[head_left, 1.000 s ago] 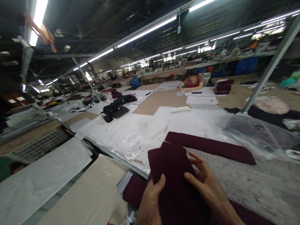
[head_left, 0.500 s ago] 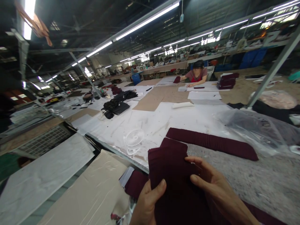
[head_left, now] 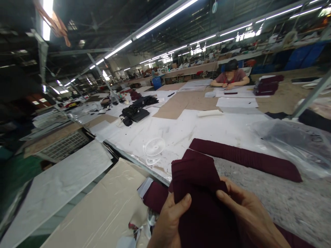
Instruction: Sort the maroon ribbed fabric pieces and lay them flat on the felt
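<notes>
A dark maroon fabric piece [head_left: 200, 203] is held up in front of me, its upper part slightly puckered. My left hand [head_left: 172, 217] grips its left edge, thumb on top and the other fingers hidden behind. On the right edge, my right hand [head_left: 245, 208] pinches the cloth between thumb and fingers. Behind it, a long stack of maroon strips [head_left: 245, 158] lies across the table. Below and left of the held cloth sits a folded maroon bundle [head_left: 155, 197] with a pale grey end.
A small white fan [head_left: 154, 147] stands near the edge of the white-covered table [head_left: 165, 131]. Black garments [head_left: 134, 112] lie farther back. Clear plastic [head_left: 292, 141] covers something at right. Across the table a person [head_left: 231, 75] leans over papers, near stacked maroon cloth [head_left: 266, 85].
My right hand's fingers have closed on the cloth's edge, and the cloth has puckered. The view has turned slightly left. Across the table, the person's arms have drawn in together.
</notes>
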Available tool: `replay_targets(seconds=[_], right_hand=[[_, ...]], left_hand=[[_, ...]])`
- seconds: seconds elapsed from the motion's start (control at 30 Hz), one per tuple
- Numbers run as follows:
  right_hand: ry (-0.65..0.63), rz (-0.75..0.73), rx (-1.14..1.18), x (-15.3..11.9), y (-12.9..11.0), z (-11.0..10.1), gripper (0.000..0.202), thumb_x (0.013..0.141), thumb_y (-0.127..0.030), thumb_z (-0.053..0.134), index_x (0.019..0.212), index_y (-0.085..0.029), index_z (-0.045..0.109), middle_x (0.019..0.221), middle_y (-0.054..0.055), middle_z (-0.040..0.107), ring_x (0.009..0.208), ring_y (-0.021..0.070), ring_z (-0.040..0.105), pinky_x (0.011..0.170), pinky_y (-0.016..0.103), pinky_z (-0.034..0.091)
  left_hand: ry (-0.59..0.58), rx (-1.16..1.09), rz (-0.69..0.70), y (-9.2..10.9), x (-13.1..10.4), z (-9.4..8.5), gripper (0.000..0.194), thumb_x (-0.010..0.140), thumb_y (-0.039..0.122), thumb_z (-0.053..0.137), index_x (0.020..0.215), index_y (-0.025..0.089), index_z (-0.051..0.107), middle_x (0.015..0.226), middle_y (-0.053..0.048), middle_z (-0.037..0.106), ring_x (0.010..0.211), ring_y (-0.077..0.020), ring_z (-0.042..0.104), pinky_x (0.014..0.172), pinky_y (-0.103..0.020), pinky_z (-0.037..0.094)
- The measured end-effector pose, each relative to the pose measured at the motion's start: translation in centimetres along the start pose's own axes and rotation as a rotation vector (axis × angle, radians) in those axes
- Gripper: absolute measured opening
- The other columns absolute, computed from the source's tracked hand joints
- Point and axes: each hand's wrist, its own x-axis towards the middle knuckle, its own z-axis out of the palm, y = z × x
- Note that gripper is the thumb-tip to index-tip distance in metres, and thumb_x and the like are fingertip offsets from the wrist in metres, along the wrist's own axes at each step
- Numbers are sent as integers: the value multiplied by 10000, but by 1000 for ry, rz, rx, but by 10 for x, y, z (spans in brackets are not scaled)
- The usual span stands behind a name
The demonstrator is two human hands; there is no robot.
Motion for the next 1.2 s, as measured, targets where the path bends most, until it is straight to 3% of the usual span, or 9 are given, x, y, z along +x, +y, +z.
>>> replay_targets(seconds=[0.13, 0.2, 0.33, 0.47, 0.67, 0.9, 1.1, 1.2], right_hand=[[41, -19, -52, -1, -3, 3, 257, 768, -436, 673, 700, -194, 624, 1106, 61, 650, 881, 216, 620, 790, 331, 533], [31, -36, -58, -2, -3, 4, 231, 748, -424, 697, 829, -209, 667, 1129, 65, 654, 1000, 261, 613, 875, 370, 514], [41, -4, -96, -2, -1, 6, 369, 722, -405, 730, 1047, -246, 661, 1099, 54, 689, 1024, 279, 631, 904, 385, 515], [129, 33, -143, -4, -4, 9, 408, 704, -472, 722, 1032, -232, 684, 1076, 66, 711, 1058, 312, 624, 895, 396, 531], [93, -6, -147, -5, -6, 9, 412, 698, -447, 733, 1063, -262, 683, 1034, 67, 731, 1062, 334, 623, 967, 464, 486], [-6, 12, -2, -7, -8, 9, 367, 720, -375, 734, 1067, -270, 680, 1231, 61, 648, 1137, 329, 579, 984, 469, 466], [-43, 97, -78, -6, -4, 2, 402, 738, -416, 709, 1108, -267, 660, 1051, 73, 728, 947, 325, 677, 801, 445, 573], [-3, 102, -49, -6, 0, 3, 389, 713, -423, 729, 1067, -270, 675, 1035, 62, 736, 943, 322, 681, 856, 455, 554]], left_hand=[[6, 10, 8, 0, -1, -1, 526, 792, 167, 620, 1305, 170, 502, 991, -118, 737, 1032, -292, 648, 1011, -482, 420], [3, 16, 17, 0, -1, -1, 503, 801, 164, 606, 1295, 178, 515, 992, -113, 737, 1040, -288, 645, 1010, -479, 422], [-42, 25, 37, -1, 0, -2, 391, 789, 176, 621, 1178, 146, 616, 977, -126, 738, 1069, -293, 629, 1014, -479, 419], [-124, 19, 34, -4, 1, -1, 331, 768, 188, 649, 1092, 124, 668, 946, -137, 741, 1077, -309, 622, 1014, -497, 415], [-159, 25, 26, -4, 0, -1, 372, 739, 198, 685, 1104, 126, 665, 974, -141, 735, 1112, -313, 600, 1028, -482, 399], [-170, 35, 34, -6, 0, -3, 374, 726, 204, 703, 1092, 131, 670, 981, -135, 735, 1089, -304, 614, 1030, -458, 394], [-160, 34, 45, -10, 0, -4, 354, 744, 215, 689, 1090, 141, 671, 976, -138, 736, 1091, -305, 613, 1024, -463, 401], [-130, 32, 45, -10, 1, -4, 336, 742, 214, 692, 1070, 145, 680, 968, -136, 738, 1084, -308, 618, 1017, -479, 410]])
